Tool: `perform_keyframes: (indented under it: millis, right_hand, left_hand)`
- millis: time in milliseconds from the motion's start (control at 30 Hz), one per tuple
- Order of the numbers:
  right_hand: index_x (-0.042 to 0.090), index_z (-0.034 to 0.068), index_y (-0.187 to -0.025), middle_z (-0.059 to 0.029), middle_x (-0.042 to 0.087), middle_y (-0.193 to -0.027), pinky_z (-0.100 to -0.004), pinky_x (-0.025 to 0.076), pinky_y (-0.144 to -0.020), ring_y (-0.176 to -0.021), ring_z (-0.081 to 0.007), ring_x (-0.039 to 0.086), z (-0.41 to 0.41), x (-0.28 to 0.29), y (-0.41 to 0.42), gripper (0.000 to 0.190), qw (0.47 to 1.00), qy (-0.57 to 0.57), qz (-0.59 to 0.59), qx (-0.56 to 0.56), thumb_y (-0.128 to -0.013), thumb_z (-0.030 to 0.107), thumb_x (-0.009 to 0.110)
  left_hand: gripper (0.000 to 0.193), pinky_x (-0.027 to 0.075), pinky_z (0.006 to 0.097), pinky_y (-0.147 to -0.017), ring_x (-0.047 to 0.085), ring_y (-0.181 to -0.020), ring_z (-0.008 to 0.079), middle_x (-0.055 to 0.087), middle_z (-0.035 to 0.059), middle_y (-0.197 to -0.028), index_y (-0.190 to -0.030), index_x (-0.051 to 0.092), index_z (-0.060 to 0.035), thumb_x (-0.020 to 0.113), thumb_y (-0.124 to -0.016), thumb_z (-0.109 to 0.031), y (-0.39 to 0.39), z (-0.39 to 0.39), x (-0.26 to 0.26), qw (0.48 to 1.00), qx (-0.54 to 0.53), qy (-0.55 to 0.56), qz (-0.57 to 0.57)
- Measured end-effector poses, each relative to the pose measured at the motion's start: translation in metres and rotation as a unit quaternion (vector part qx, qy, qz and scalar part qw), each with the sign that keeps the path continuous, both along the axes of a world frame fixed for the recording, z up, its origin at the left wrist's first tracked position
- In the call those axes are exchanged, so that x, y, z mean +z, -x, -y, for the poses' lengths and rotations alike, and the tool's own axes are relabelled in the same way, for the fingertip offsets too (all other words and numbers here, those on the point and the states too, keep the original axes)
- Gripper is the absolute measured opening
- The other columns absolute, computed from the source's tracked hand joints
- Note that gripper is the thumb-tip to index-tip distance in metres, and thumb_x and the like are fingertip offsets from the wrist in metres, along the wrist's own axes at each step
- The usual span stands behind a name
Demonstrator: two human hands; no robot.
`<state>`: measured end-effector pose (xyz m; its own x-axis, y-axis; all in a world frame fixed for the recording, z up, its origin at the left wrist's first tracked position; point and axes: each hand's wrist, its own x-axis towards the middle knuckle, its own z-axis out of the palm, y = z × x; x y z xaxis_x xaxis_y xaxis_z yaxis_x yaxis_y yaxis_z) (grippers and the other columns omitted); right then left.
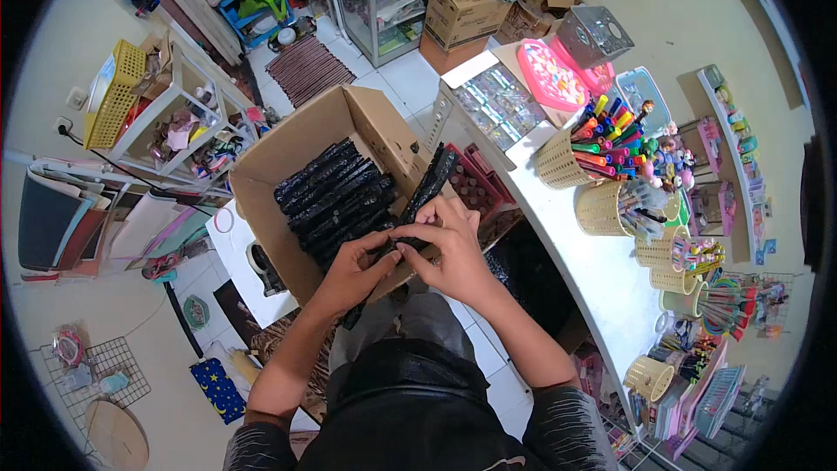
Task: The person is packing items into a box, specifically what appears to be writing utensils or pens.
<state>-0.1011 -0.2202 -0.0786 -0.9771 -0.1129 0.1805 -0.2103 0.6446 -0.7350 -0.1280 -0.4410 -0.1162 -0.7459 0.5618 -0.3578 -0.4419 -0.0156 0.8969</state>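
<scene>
Both of my hands meet over the near edge of an open cardboard box (pixel 261 163). A long, shiny black plastic-wrapped bundle (pixel 428 183) slants between them, its upper end rising past the box's right wall. My left hand (pixel 359 268) pinches it near the middle with thumb and fingers. My right hand (pixel 451 242) grips the same stretch, its thumb close to the left fingertips. The fingers partly hide the bundle's middle. Inside the box, several similar black bundles (pixel 333 193) lie side by side. What the wrapping contains cannot be seen.
To the right runs a white counter (pixel 556 222) with a basket of colored markers (pixel 562 160) and other baskets. A black tape dispenser (pixel 265 268) sits on a white surface left of the box. Cartons (pixel 464 16) stand beside a glass cabinet (pixel 356 6) at the back.
</scene>
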Motion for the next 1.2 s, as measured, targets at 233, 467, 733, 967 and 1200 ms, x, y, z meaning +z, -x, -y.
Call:
perform_keyframes:
  millis: [233, 467, 733, 967, 1200]
  right_hand:
    - [0.087, 0.022, -0.124, -0.0029, 0.060, -0.106, -0.0417, 0.031, -0.095, -0.110, -0.0238, 0.056, 0.042, -0.003, 0.020, 0.040, 0.999, -0.050, 0.002, -0.021, -0.084, 0.022, 0.092]
    - [0.088, 0.027, -0.120, 0.0003, 0.071, -0.134, -0.0522, 0.033, -0.110, -0.142, -0.0270, 0.058, 0.064, -0.014, 0.046, 0.027, 0.969, -0.170, -0.142, 0.110, -0.093, 0.027, 0.085]
    - [0.084, 0.019, -0.131, -0.0057, 0.073, -0.115, -0.0462, 0.044, -0.110, -0.113, -0.0265, 0.068, 0.077, -0.046, 0.099, 0.033, 0.956, -0.184, -0.030, 0.227, -0.100, 0.029, 0.080]
    - [0.080, 0.014, -0.131, -0.0132, 0.077, -0.121, -0.0517, 0.054, -0.102, -0.119, -0.0373, 0.072, 0.069, -0.109, 0.163, 0.037, 0.948, -0.147, 0.064, 0.274, -0.094, 0.016, 0.082]
    - [0.076, 0.007, -0.120, -0.0219, 0.077, -0.117, -0.0526, 0.057, -0.102, -0.116, -0.0447, 0.071, 0.093, -0.171, 0.217, 0.036, 0.962, -0.107, 0.111, 0.228, -0.086, 0.001, 0.084]
  left_hand:
    - [0.044, 0.054, 0.0235, -0.084, 0.063, -0.094, 0.0040, 0.071, -0.0016, -0.118, -0.148, 0.068, 0.0052, 0.076, -0.109, -0.012, 0.028, 0.047, -0.015, 0.999, -0.031, 0.023, -0.001]
    - [0.037, 0.056, 0.0253, -0.088, 0.067, -0.094, 0.0066, 0.076, 0.0012, -0.113, -0.140, 0.073, 0.0048, 0.076, -0.108, -0.013, 0.073, 0.094, -0.012, 0.993, -0.114, 0.003, 0.001]
    - [0.061, 0.059, 0.0304, -0.091, 0.076, -0.094, 0.0136, 0.080, 0.0137, -0.115, -0.155, 0.057, 0.0095, 0.081, -0.102, -0.009, 0.103, 0.117, -0.059, 0.996, -0.085, -0.010, -0.017]
    - [0.037, 0.061, 0.0296, -0.087, 0.076, -0.088, 0.0119, 0.082, 0.0089, -0.109, -0.134, 0.071, 0.0027, 0.084, -0.101, -0.008, 0.143, 0.122, -0.094, 0.983, -0.085, 0.141, -0.084]
    - [0.032, 0.061, 0.0420, -0.096, 0.079, -0.105, 0.0323, 0.080, 0.0168, -0.107, -0.121, 0.082, -0.0063, 0.087, -0.089, -0.009, 0.151, 0.122, -0.152, 0.897, 0.056, 0.331, -0.287]
